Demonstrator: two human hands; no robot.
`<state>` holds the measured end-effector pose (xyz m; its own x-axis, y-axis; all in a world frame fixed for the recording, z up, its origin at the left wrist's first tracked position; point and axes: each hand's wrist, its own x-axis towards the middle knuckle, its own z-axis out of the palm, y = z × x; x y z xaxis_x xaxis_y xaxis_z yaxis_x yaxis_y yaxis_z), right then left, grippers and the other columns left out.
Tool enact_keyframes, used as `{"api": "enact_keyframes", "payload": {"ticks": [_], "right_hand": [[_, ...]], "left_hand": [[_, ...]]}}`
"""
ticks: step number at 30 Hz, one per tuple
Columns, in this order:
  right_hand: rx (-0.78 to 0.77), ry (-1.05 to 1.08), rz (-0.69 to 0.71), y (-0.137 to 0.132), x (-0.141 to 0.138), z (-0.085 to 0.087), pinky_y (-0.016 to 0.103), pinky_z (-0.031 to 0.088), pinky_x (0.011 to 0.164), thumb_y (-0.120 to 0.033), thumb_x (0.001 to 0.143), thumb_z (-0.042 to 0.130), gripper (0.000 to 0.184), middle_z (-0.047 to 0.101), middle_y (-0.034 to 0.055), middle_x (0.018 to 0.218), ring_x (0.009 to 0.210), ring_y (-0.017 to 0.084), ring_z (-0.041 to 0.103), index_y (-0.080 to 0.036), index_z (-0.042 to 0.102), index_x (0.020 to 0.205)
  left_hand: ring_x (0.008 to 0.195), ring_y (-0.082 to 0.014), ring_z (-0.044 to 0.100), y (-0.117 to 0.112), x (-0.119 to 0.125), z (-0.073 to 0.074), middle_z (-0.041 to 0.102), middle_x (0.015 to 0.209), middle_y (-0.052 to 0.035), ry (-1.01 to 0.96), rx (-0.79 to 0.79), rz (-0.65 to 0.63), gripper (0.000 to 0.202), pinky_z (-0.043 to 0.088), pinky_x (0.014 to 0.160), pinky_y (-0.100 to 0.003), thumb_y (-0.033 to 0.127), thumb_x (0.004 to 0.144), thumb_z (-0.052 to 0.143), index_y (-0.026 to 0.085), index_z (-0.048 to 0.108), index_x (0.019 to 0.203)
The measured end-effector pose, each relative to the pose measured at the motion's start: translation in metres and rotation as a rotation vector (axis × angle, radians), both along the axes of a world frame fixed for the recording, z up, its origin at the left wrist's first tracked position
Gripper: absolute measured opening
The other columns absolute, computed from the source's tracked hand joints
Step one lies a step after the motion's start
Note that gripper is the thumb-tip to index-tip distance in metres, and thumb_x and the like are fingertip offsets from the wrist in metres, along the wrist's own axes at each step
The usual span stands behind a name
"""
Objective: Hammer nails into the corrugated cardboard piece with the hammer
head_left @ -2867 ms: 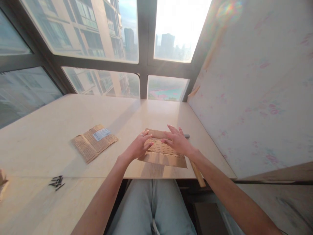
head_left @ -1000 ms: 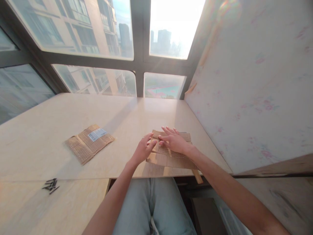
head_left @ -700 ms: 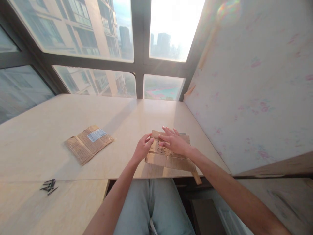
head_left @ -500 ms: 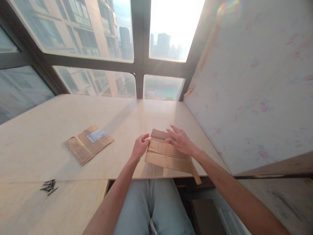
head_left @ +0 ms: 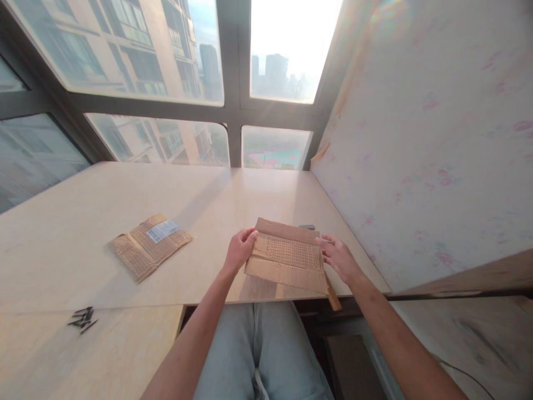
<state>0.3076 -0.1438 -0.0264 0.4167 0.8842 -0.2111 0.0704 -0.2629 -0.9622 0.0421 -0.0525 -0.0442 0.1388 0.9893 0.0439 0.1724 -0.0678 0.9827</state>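
Observation:
A creased piece of brown cardboard (head_left: pixel 291 253), with rows of small holes across its middle panel, is tilted above the table near its front edge. At its left edge my left hand (head_left: pixel 241 249) is closed, the thumb on the front face. My right hand (head_left: pixel 338 256) is at the right edge, fingers curled around the upper right part; how firmly they press is hard to see. A wooden strip or handle (head_left: pixel 333 297) juts out below the cardboard's lower right corner. Behind its top edge shows a small grey object (head_left: pixel 307 226), mostly hidden.
Another folded cardboard piece (head_left: pixel 141 255) with a white printed label (head_left: pixel 162 231) lies to the left on the pale table (head_left: pixel 208 200). Several dark screw-like pieces (head_left: pixel 83 318) lie at the front left. Windows border the far side, and a floral-papered wall (head_left: pixel 437 166) closes the right.
My right hand has moved from over the cardboard's face to its right edge, uncovering the perforated panel and the grey object behind. My left hand keeps its hold.

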Motion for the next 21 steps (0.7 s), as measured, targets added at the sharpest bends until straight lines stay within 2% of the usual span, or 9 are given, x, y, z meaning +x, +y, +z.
{"api": "enact_keyframes", "payload": {"ticks": [3,8,10,14,18,21], "right_hand": [[0.035,0.122,0.041,-0.001,-0.003,0.007,0.031,0.059,0.069,-0.033,0.074,0.068,0.028,0.075,0.0113,0.097,0.085,0.023,0.072,-0.016,0.067,0.097],[0.098,0.095,-0.002,0.003,0.004,0.021,0.028,0.056,0.064,-0.034,0.069,0.072,0.027,0.075,0.0082,0.09,0.079,0.022,0.07,-0.017,0.069,0.089],[0.086,0.068,0.001,0.002,0.007,0.021,0.027,0.056,0.062,-0.034,0.069,0.071,0.026,0.075,0.0079,0.09,0.078,0.021,0.07,-0.017,0.069,0.089],[0.039,0.088,0.014,0.002,0.007,0.009,0.028,0.056,0.062,-0.032,0.069,0.07,0.023,0.075,0.0081,0.087,0.076,0.021,0.07,-0.016,0.069,0.085],[-0.014,0.026,0.015,0.005,0.004,-0.001,0.029,0.054,0.059,-0.034,0.071,0.069,0.029,0.075,0.0093,0.092,0.08,0.022,0.069,-0.016,0.068,0.093],[-0.048,-0.15,-0.027,0.01,0.006,-0.002,0.032,0.055,0.066,-0.038,0.075,0.065,0.042,0.072,0.0136,0.106,0.09,0.025,0.069,-0.016,0.064,0.111]], "left_hand": [[0.094,-0.0237,0.069,-0.003,0.001,0.005,0.075,0.102,-0.0088,0.021,-0.001,0.036,0.035,0.054,0.084,-0.035,0.037,0.08,0.058,0.013,0.072,0.101],[0.098,-0.0246,0.068,-0.008,0.005,0.015,0.076,0.103,-0.0063,0.087,0.02,0.041,0.031,0.052,0.09,-0.037,0.034,0.081,0.056,0.015,0.075,0.095],[0.1,-0.0249,0.068,-0.009,0.007,0.014,0.076,0.104,-0.0065,0.108,0.025,0.036,0.031,0.051,0.092,-0.039,0.033,0.081,0.056,0.015,0.076,0.096],[0.104,-0.0245,0.068,-0.007,0.011,0.006,0.073,0.111,-0.009,0.121,0.026,0.029,0.031,0.05,0.095,-0.039,0.028,0.08,0.057,0.015,0.074,0.103],[0.105,-0.0238,0.068,-0.004,0.009,-0.004,0.071,0.115,-0.0132,0.084,0.016,0.039,0.038,0.051,0.096,-0.038,0.026,0.08,0.059,0.012,0.069,0.114],[0.107,-0.0237,0.067,-0.002,0.006,-0.005,0.07,0.117,-0.0152,0.037,-0.007,0.041,0.042,0.052,0.095,-0.037,0.025,0.079,0.061,0.011,0.066,0.118]]}}
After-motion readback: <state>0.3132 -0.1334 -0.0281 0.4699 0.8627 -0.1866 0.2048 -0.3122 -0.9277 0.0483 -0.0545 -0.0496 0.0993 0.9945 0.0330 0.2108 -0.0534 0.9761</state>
